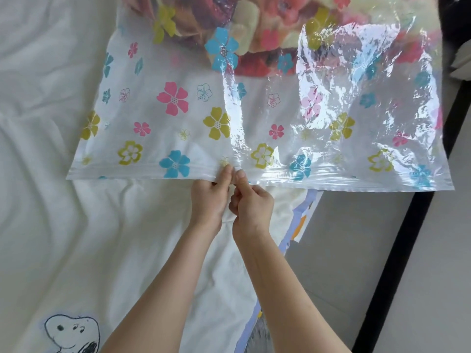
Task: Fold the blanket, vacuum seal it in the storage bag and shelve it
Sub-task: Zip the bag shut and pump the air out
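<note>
there, on the white bedsheet (63, 225), the clear storage bag (178, 118) printed with pink, blue and yellow flowers lay flat, its zip edge (127, 173) nearest the person. the blanket (254, 34), a red and cream floral one, sat inside at the far end of the bag, seen through the plastic. both hands met at the middle of the zip edge: the left hand (210, 197) pinched the strip between thumb and fingers, and the right hand (251, 202) pinched it just beside, thumb on top, knuckles touching the left. the bag's right part overhung the bed's side above a grey floor (356, 250). a cartoon dog print (72, 332) showed on the sheet's near corner.
</note>
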Action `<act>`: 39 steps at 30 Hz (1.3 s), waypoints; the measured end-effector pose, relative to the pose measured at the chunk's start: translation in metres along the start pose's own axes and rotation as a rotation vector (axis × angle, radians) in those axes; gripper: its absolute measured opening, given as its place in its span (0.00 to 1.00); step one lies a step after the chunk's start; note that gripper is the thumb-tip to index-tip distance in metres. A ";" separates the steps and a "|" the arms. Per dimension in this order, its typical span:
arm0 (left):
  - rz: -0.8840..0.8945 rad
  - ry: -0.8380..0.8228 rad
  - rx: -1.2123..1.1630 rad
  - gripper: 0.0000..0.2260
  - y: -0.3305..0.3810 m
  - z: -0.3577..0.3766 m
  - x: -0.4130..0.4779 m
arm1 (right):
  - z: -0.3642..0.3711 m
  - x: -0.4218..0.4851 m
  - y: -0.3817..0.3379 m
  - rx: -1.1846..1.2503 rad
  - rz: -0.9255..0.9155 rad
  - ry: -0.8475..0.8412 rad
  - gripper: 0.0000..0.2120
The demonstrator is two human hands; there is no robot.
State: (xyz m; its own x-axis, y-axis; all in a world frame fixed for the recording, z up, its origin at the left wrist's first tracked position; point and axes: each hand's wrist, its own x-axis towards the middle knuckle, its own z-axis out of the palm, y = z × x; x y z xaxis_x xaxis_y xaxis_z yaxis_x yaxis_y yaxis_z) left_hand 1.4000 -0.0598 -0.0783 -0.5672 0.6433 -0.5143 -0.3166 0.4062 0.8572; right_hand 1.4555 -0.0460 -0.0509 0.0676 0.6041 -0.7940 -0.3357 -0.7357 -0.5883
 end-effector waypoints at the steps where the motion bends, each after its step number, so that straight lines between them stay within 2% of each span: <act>1: -0.016 0.001 -0.027 0.15 0.000 0.000 0.000 | 0.001 -0.001 0.001 0.028 0.010 0.006 0.18; 6: -0.056 -0.026 -0.080 0.14 0.001 0.001 -0.001 | 0.007 -0.002 0.000 0.161 0.065 0.052 0.15; 11: -0.046 -0.028 -0.091 0.12 0.001 0.001 0.000 | 0.000 0.001 -0.005 0.188 0.063 0.088 0.14; 16: -0.024 -0.035 -0.107 0.17 0.004 0.000 0.001 | -0.008 0.007 -0.011 0.195 0.049 0.118 0.13; 23: -0.059 -0.015 -0.180 0.16 0.008 0.003 0.000 | -0.013 0.014 -0.018 0.239 0.058 0.188 0.11; 27: -0.051 0.001 -0.184 0.15 0.010 0.003 0.000 | -0.020 0.015 -0.020 0.198 0.103 0.129 0.09; 31: -0.049 0.001 -0.192 0.14 0.009 0.000 0.001 | -0.042 0.026 -0.033 0.157 0.114 0.115 0.18; 33: -0.058 0.005 -0.154 0.12 0.008 0.000 0.000 | -0.049 0.030 -0.042 0.174 0.069 0.152 0.15; 35: -0.114 0.037 -0.164 0.08 0.008 0.002 0.000 | -0.051 0.030 -0.049 0.137 0.018 0.186 0.11; 37: -0.236 0.051 -0.307 0.03 0.009 0.006 -0.001 | -0.051 0.028 -0.052 0.138 -0.046 0.186 0.09; 39: -0.321 0.046 -0.415 0.03 0.010 0.014 -0.004 | -0.051 0.026 -0.053 0.143 -0.090 0.199 0.09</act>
State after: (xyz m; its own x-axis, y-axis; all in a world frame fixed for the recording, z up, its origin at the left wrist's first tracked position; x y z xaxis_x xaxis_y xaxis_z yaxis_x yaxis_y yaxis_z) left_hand 1.4096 -0.0493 -0.0681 -0.4218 0.4957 -0.7592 -0.7493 0.2809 0.5997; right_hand 1.5227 -0.0066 -0.0485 0.2816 0.5828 -0.7622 -0.4486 -0.6223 -0.6415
